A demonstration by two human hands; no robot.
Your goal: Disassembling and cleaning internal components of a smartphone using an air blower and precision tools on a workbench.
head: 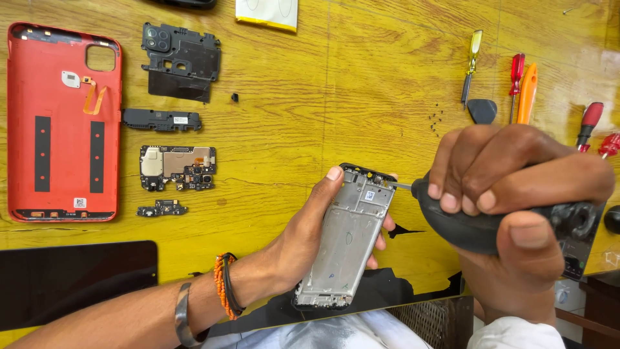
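A yellow-stained wooden tabletop (336,97) fills nearly the whole view, its grain and plank seams plain under bright, even light. Its near edge is worn dark (413,287) where the finish has chipped. Below the edge, a metal mesh panel (429,320) shows.

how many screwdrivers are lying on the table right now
4 that I can tell: a yellow-handled screwdriver, a red-handled one beside the orange pry tool, and two more red-handled ones at the right edge, partly hidden by the right hand.
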